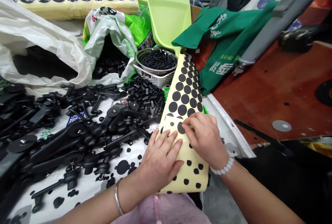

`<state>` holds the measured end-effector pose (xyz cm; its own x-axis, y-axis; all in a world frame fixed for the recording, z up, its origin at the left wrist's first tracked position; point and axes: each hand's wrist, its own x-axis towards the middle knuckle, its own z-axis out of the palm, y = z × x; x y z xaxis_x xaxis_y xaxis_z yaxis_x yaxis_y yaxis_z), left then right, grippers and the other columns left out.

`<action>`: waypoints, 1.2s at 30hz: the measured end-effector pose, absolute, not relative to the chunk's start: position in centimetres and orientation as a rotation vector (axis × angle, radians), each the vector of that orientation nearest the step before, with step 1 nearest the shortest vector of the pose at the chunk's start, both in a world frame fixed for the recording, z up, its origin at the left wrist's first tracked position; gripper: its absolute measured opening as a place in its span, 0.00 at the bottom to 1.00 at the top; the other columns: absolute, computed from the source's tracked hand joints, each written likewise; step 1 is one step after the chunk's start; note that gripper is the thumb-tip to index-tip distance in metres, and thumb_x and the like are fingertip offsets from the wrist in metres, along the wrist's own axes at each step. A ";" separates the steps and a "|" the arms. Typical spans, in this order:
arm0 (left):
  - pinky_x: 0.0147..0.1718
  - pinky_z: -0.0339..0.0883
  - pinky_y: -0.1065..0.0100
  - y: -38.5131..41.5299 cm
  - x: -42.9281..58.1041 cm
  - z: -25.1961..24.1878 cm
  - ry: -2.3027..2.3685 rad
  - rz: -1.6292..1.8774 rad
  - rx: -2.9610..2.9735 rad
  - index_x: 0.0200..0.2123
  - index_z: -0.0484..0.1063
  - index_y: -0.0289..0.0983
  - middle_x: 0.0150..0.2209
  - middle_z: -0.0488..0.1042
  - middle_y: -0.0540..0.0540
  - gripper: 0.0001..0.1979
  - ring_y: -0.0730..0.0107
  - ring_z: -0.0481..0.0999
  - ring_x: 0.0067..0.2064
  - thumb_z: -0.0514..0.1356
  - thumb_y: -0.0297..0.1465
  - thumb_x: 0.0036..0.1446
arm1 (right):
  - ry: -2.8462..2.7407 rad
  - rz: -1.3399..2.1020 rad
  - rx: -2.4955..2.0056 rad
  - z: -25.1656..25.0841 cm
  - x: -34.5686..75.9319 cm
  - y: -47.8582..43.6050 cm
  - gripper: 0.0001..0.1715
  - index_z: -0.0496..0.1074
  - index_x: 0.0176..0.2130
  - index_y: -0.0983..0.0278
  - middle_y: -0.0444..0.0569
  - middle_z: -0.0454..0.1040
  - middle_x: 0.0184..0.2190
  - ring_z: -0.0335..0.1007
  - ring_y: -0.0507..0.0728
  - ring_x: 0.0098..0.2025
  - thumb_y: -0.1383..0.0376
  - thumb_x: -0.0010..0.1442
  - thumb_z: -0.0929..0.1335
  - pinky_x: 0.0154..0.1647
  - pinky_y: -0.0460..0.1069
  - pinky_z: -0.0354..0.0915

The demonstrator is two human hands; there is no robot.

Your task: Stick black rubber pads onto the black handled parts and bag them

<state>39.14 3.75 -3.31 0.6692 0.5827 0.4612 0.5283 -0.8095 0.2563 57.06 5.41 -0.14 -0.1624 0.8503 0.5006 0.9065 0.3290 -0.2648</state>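
A pale yellow sheet (190, 182) with rows of round black stickers runs lengthwise in front of me. My left hand (162, 156) lies flat on it, fingers spread, holding nothing. Thumb and forefinger of my right hand (203, 137) pinch the edge of a black round sticker (181, 127) near the middle of the sheet. Beyond my hands, full rows of large black dots (182, 109) continue up the sheet. Closer to me, only small, scattered dark patches mark the yellow backing.
Black plastic arm-like parts (77, 134) are heaped at left. A metal bowl of black screws (157, 59) stands behind, beside a light green dustpan (169, 16). A green cloth bag (218, 44) and a reddish-brown board (280, 92) are at right. Open sacks (111, 37) stand at back left.
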 end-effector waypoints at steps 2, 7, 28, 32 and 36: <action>0.57 0.54 0.43 3.8 39.1 -3.4 0.927 0.817 2.773 0.53 0.67 0.30 0.55 0.68 0.35 0.21 0.49 0.64 0.57 0.54 0.35 0.60 | -2.023 -0.199 -1.543 -0.5 56.8 5.2 0.11 0.66 0.30 0.64 0.49 0.67 0.29 0.64 0.59 0.34 0.70 0.64 0.60 0.41 0.56 0.56; 0.57 0.53 0.43 3.9 39.0 -3.5 0.927 0.796 2.748 0.54 0.65 0.32 0.56 0.68 0.36 0.21 0.50 0.63 0.58 0.53 0.36 0.61 | -2.126 -0.366 -1.504 -1.3 56.7 3.6 0.12 0.66 0.31 0.66 0.51 0.68 0.29 0.64 0.59 0.33 0.72 0.64 0.59 0.42 0.58 0.56; 0.47 0.68 0.60 5.0 38.0 -0.2 1.058 1.082 1.488 0.47 0.67 0.34 0.43 0.75 0.40 0.18 0.62 0.73 0.44 0.61 0.30 0.52 | -1.094 1.400 -1.167 1.0 55.3 3.1 0.13 0.68 0.30 0.63 0.44 0.64 0.25 0.60 0.54 0.29 0.57 0.57 0.70 0.31 0.47 0.60; 0.43 0.68 0.65 5.8 39.3 0.3 0.987 1.043 1.416 0.41 0.70 0.34 0.38 0.75 0.43 0.13 0.67 0.73 0.40 0.61 0.26 0.49 | -1.140 1.382 -1.166 1.3 55.0 2.9 0.12 0.66 0.29 0.63 0.42 0.63 0.25 0.57 0.52 0.28 0.58 0.59 0.69 0.27 0.45 0.57; 0.39 0.67 0.67 6.0 40.1 0.3 1.001 1.007 1.429 0.39 0.71 0.34 0.35 0.74 0.45 0.12 0.70 0.72 0.36 0.59 0.24 0.48 | -1.243 1.241 -1.207 1.1 54.5 2.5 0.09 0.66 0.30 0.63 0.42 0.63 0.26 0.57 0.52 0.29 0.62 0.61 0.66 0.30 0.45 0.57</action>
<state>40.08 6.00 0.34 0.2902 0.9552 0.0576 0.0522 -0.0760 0.9957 54.46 2.49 1.08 -0.0407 0.9991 -0.0112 0.0127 -0.0107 -0.9999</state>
